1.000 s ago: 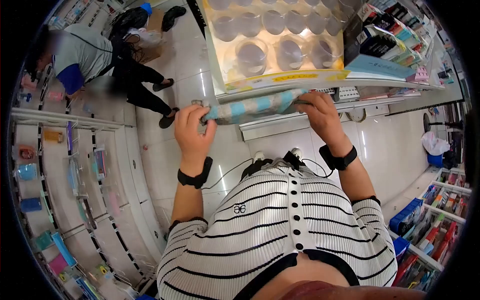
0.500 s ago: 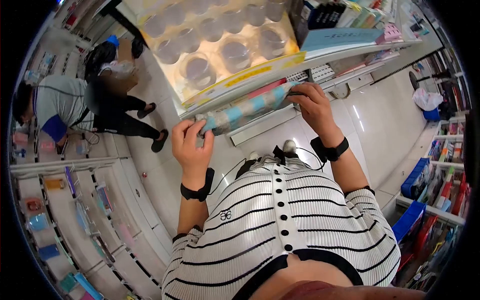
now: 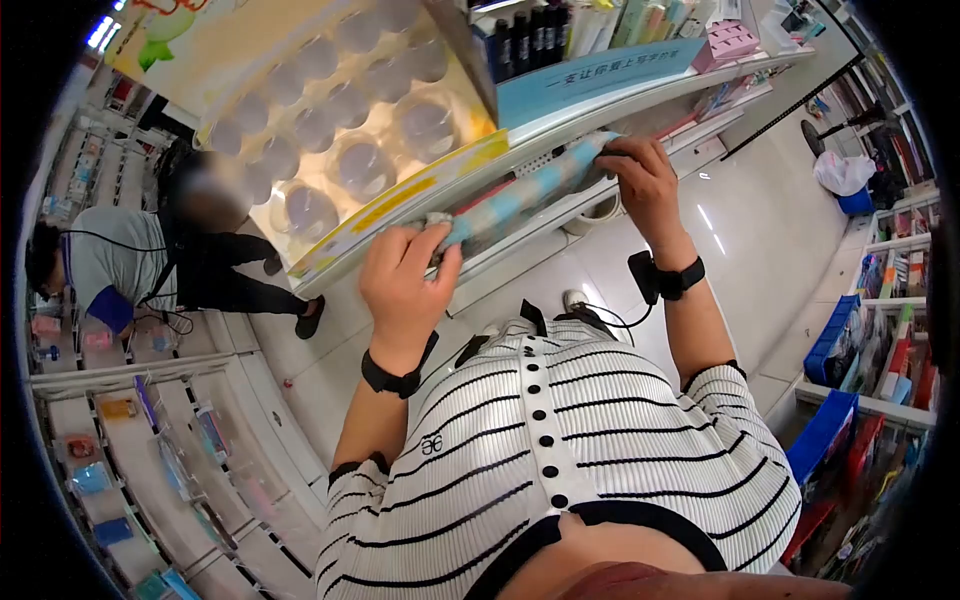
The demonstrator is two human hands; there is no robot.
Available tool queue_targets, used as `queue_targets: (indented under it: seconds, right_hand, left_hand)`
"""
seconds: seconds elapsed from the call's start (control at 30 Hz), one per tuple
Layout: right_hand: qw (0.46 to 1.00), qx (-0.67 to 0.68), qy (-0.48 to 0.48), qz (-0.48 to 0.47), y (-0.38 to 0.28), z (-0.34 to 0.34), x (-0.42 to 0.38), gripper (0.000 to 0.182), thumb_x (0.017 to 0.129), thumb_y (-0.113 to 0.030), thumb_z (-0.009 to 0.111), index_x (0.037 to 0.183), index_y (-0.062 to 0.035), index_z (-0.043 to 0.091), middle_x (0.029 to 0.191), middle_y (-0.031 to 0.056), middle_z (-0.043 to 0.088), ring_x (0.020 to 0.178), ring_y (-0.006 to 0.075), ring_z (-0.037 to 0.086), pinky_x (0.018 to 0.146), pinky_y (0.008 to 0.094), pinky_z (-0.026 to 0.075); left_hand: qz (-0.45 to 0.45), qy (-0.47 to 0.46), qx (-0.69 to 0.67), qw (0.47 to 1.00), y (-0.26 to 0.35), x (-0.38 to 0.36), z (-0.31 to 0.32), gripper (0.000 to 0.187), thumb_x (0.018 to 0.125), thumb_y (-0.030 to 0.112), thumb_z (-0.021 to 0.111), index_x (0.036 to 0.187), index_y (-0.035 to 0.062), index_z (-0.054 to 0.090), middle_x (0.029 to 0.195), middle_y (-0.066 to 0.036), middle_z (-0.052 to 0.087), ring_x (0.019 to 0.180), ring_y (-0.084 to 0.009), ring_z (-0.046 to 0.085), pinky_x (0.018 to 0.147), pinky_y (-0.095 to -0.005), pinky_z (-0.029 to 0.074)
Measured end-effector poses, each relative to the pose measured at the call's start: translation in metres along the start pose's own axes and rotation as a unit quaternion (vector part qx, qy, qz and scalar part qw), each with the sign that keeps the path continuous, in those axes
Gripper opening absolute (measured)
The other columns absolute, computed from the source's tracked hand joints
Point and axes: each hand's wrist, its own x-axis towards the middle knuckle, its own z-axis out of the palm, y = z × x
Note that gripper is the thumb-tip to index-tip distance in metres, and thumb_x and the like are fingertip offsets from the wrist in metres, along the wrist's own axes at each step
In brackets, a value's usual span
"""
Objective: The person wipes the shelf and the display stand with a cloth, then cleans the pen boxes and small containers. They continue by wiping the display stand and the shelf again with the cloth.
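Note:
A rolled or bunched cloth [image 3: 525, 200] with light blue and grey-beige bands is stretched lengthwise between my hands. My left hand [image 3: 405, 285] pinches its near left end between thumb and fingers. At the far right end, my right hand [image 3: 645, 190] grips it with bent fingers. The cloth slants upward to the right, along the front of the shelf [image 3: 560, 140], and overlaps the shelf's lower ledge in this view. Just above it stands a lit yellow-and-white display stand [image 3: 400, 190] with rows of clear round cups.
A blue display box [image 3: 600, 80] of pens and a pink box [image 3: 727, 42] stand along the counter. At left, a person [image 3: 110, 250] bends over shelving. Racks with blue bins [image 3: 833, 340] line the right; a white bag [image 3: 843, 172] sits on a blue bin.
The display stand and counter have shifted left in view as my viewpoint turned. Both hands, still holding the cloth, have moved right along the shelf front.

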Motion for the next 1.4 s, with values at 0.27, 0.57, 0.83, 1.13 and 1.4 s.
queue_targets:
  seconds: [0.27,0.57,0.83,1.13,1.4]
  right_hand:
    - [0.999,0.04,0.027,-0.008,0.109,-0.032,0.016,0.026,0.072,0.008,0.063,0.091,-0.0086,0.069,0.1,0.0067,0.065,0.093,0.0295,0.061,0.079,0.0374,0.051]
    - [0.992,0.122,0.01,-0.012,0.174,-0.032,0.021,0.025,0.071,0.011,0.062,0.088,-0.0067,0.067,0.099,0.0076,0.065,0.094,0.0303,0.06,0.08,0.038,0.05]
    - [0.991,0.135,0.022,0.007,0.179,-0.032,0.019,0.028,0.07,0.013,0.062,0.088,-0.0072,0.068,0.1,0.0077,0.065,0.096,0.03,0.06,0.082,0.0374,0.05]
    - [0.992,0.124,0.01,0.015,0.176,-0.04,0.009,0.029,0.069,0.011,0.064,0.091,-0.0067,0.07,0.102,0.0085,0.065,0.097,0.0306,0.06,0.082,0.0378,0.051]
    - [0.995,0.102,0.0,-0.003,0.174,-0.047,-0.011,0.027,0.069,0.011,0.065,0.089,-0.0065,0.07,0.102,0.009,0.065,0.096,0.0308,0.061,0.081,0.0376,0.051]
  left_hand:
    - [-0.024,0.052,0.057,0.997,0.059,0.063,0.089,0.024,0.07,0.014,0.077,0.093,0.0122,0.072,0.139,-0.018,0.05,0.125,-0.0377,0.046,0.107,-0.0502,0.031]
    - [-0.2,0.015,0.112,0.973,0.074,0.077,0.148,0.023,0.08,0.025,0.074,0.1,0.0139,0.071,0.146,-0.023,0.045,0.137,-0.0357,0.039,0.117,-0.0529,0.01]
    - [-0.18,0.044,0.081,0.979,0.083,0.079,0.148,0.022,0.077,0.022,0.076,0.097,0.0138,0.072,0.145,-0.023,0.042,0.133,-0.0377,0.04,0.113,-0.0513,0.019]
    - [-0.166,0.058,0.059,0.983,0.09,0.07,0.147,0.021,0.075,0.018,0.076,0.094,0.0144,0.071,0.143,-0.024,0.042,0.132,-0.0407,0.038,0.113,-0.0497,0.019]
    - [-0.097,0.037,0.148,0.983,0.104,0.045,0.142,0.022,0.073,0.017,0.078,0.094,0.0142,0.069,0.128,-0.012,0.055,0.119,-0.0331,0.048,0.107,-0.0486,0.028]
